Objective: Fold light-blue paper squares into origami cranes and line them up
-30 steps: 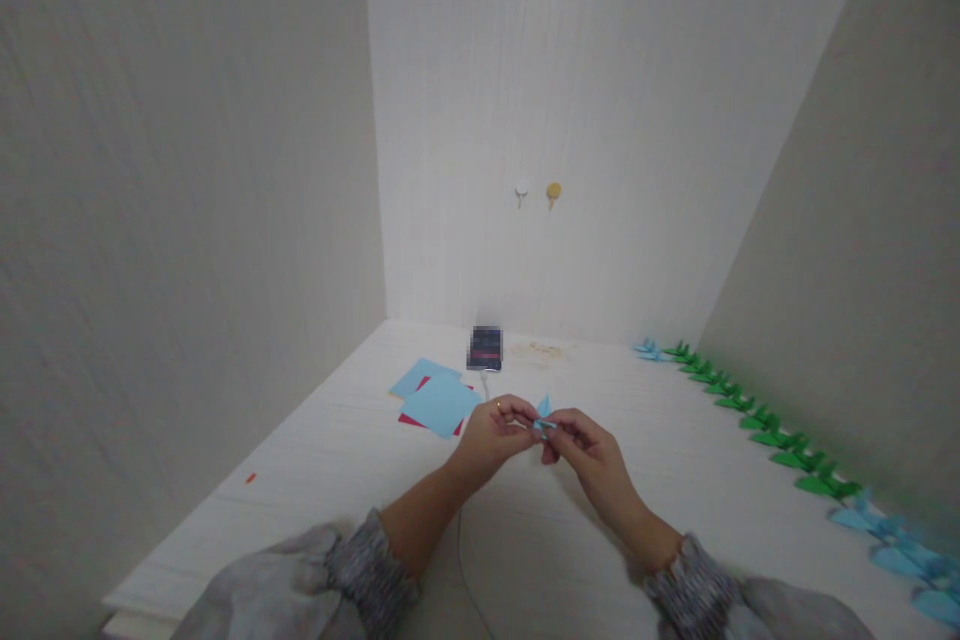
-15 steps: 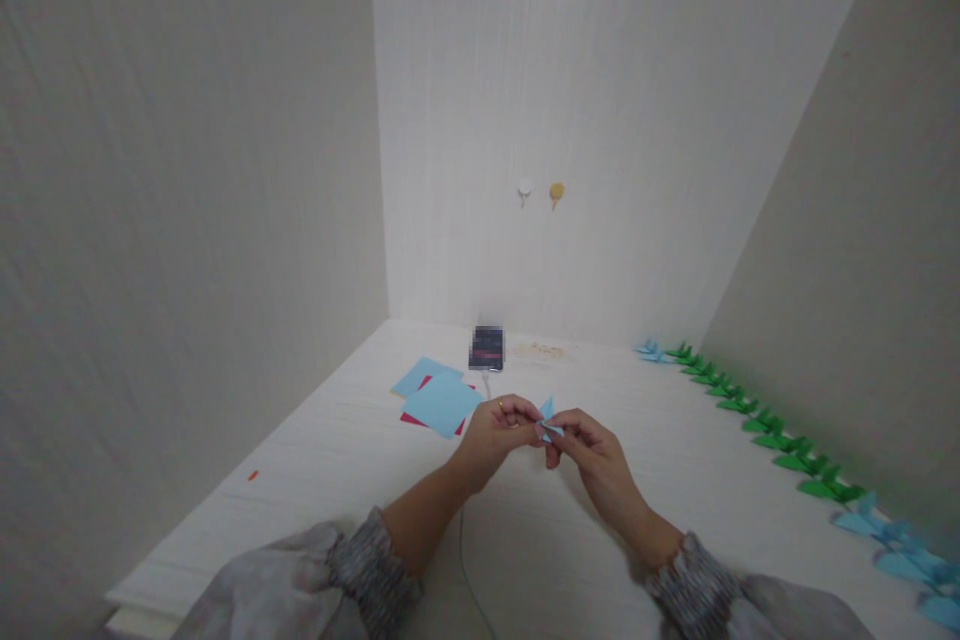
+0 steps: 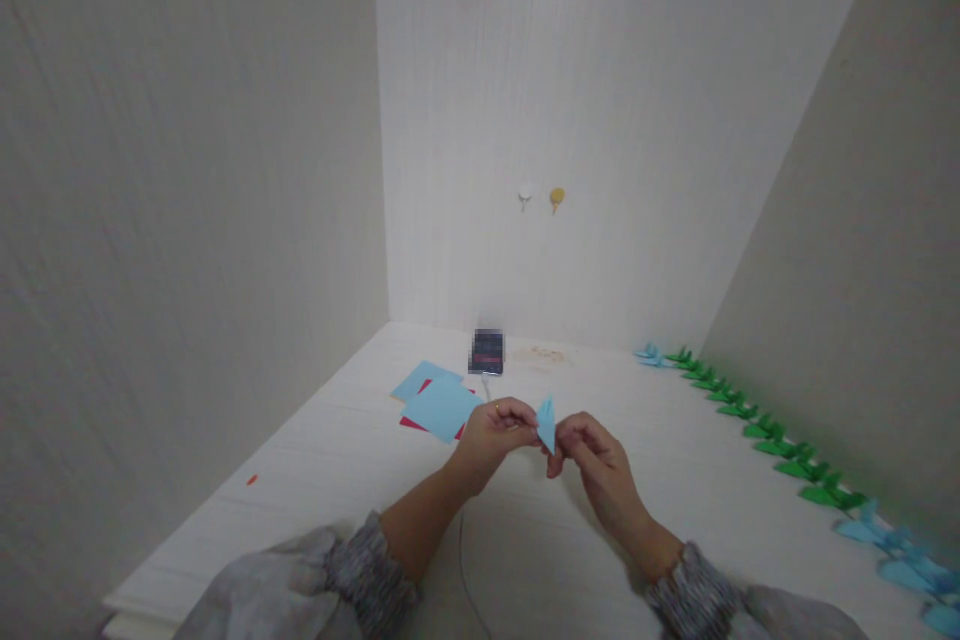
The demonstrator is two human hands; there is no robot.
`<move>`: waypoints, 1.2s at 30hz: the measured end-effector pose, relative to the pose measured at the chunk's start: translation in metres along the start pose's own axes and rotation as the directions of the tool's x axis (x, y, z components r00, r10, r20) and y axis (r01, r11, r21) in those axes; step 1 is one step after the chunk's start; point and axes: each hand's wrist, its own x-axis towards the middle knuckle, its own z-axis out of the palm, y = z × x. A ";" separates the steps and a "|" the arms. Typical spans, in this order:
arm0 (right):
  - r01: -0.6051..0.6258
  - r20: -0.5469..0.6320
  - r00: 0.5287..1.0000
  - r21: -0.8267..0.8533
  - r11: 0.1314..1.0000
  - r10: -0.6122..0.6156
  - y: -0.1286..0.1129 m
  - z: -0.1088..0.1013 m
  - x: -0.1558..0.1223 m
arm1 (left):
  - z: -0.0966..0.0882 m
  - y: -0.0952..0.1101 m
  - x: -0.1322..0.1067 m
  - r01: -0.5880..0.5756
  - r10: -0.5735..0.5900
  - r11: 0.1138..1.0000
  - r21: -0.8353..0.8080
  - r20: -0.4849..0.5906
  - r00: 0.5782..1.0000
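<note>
My left hand (image 3: 491, 442), with a ring on one finger, pinches a small blue folded origami paper (image 3: 547, 423) between thumb and fingertips. The paper is raised above the table, showing a pointed, flat face with its tip downward. On its right side, my right hand (image 3: 602, 468) has thumb and forefinger pressed together at the paper's edge, while another fingertip sits near the lower tip. The fingers partly cover the paper's edges. Behind my left hand lie flat blue paper squares (image 3: 442, 407) with red sheets (image 3: 412, 424) partly beneath them.
Green folded paper birds (image 3: 787, 455) run in a row along the right wall, with blue ones (image 3: 911, 570) nearer me and more blue ones (image 3: 652, 355) at the far end. A phone (image 3: 487, 352) with a white cable (image 3: 465, 570) stands at the back. An orange scrap (image 3: 252, 480) lies left.
The blue origami paper has turned between my hands, and a broader flat face now shows. My right fingers have shifted slightly right toward its edge. My left hand stays almost in place.
</note>
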 end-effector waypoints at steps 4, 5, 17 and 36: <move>-0.013 0.027 1.000 -0.025 1.000 0.013 -0.006 0.006 0.001 | -0.002 -0.001 0.000 -0.007 0.007 0.998 0.057 -0.006 1.000; -0.009 0.034 0.999 -0.051 0.999 0.011 -0.006 0.007 0.001 | -0.002 -0.001 0.000 -0.006 0.006 0.997 0.075 -0.003 1.000; -0.029 0.045 0.998 -0.120 0.992 0.035 -0.001 0.000 0.002 | -0.002 0.000 -0.002 0.048 -0.048 0.997 0.059 0.004 0.999; -0.065 0.061 0.996 -0.081 0.995 0.070 -0.005 0.004 0.002 | -0.001 -0.002 -0.001 0.053 -0.048 0.994 0.098 -0.046 0.998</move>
